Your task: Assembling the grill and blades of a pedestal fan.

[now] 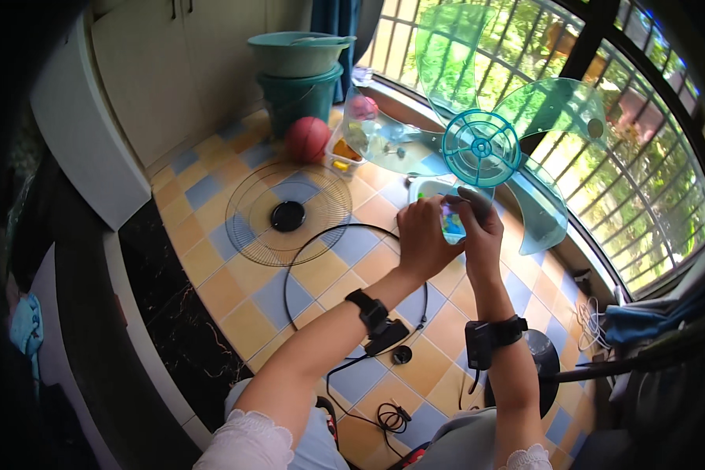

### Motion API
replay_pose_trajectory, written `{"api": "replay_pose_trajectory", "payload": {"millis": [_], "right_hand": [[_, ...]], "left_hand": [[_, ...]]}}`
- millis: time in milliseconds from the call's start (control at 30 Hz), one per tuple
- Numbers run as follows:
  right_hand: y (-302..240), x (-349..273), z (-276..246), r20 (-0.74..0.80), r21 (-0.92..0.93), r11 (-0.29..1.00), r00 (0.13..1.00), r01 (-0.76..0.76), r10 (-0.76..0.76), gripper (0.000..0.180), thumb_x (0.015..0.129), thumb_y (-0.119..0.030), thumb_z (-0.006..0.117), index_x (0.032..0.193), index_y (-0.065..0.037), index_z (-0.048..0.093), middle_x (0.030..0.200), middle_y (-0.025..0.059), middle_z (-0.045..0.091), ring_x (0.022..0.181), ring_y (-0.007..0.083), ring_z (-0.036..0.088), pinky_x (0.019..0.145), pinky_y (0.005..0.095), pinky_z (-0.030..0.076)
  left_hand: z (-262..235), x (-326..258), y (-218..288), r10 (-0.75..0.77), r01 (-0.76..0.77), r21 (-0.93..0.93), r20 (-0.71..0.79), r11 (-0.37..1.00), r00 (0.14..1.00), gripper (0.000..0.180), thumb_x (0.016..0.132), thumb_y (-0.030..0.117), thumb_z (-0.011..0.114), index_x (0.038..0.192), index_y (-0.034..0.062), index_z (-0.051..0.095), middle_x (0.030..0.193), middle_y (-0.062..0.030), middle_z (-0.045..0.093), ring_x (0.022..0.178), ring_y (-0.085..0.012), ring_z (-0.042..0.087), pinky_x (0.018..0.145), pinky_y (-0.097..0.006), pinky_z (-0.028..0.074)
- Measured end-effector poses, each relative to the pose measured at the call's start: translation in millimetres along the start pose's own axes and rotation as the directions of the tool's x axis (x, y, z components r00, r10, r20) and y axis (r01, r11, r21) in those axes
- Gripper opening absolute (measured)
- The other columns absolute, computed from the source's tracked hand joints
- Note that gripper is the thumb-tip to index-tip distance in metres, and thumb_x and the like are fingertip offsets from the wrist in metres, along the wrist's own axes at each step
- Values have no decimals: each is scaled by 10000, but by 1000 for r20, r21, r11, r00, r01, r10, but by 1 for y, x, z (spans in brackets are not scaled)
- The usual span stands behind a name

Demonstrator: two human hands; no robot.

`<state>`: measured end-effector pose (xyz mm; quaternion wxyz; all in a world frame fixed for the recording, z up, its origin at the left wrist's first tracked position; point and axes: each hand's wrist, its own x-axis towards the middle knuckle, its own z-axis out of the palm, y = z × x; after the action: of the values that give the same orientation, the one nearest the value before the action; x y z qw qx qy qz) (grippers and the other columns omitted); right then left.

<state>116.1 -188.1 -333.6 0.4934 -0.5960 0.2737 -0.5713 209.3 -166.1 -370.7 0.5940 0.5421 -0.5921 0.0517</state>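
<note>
A translucent teal fan blade (480, 147) with several vanes is held up in front of me over the tiled floor. My right hand (479, 227) is closed around the dark stem below its round hub. My left hand (421, 239) is cupped against the same stem just to the left, fingers touching a small bright green and blue part between the two hands. Both wrists carry black bands.
A round wire fan grille (288, 213) and a black ring (321, 243) lie on the floor. A red ball (307, 139), stacked teal buckets (299, 74), a black fan base (544, 352), cables (388, 415) and a barred window (642, 157) surround me.
</note>
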Motion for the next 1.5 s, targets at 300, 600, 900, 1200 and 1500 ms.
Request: {"api": "replay_pose_trajectory", "payload": {"millis": [300,600,900,1200,1500], "right_hand": [[-71,-26,-116,8,-213,975,997,-68,71,196,865,-45,545,1052,-14,597,920,68,662,820,120,597,714,238,459],[-123,-46,-158,267,-298,954,958,-26,110,177,839,-59,592,1005,-8,626,885,73,669,826,132,627,713,243,466],[-114,-40,-166,8,-492,870,998,-47,59,422,760,-59,660,1155,-34,514,989,81,619,908,144,593,740,274,465],[-127,-50,-123,329,-788,484,925,381,-193,514,689,-65,703,1171,-185,569,1351,132,407,1245,316,386,999,394,341],[-91,-45,-148,-118,-467,884,988,38,-104,280,831,-77,623,1099,-16,572,1020,58,620,961,144,567,867,265,425]], "left_hand": [[-53,78,24,-78,99,-325,78,941,994,257,799,250,662,892,13,624,812,-116,649,758,-219,632,682,-318,489],[-89,94,43,251,578,-383,921,721,298,876,743,234,736,1400,2,206,1377,-184,359,1259,-253,384,1008,-352,352],[-40,46,104,313,749,-583,809,314,498,625,770,85,699,1295,27,364,1206,-76,519,1097,-152,514,953,-306,418],[-20,26,100,251,869,-451,834,-203,491,407,860,30,508,1255,38,411,1192,-84,528,1068,-188,541,899,-335,459],[10,30,75,-435,852,-472,832,-228,345,514,947,403,318,1280,16,378,1329,-128,410,1223,-270,416,953,-517,370]]}}
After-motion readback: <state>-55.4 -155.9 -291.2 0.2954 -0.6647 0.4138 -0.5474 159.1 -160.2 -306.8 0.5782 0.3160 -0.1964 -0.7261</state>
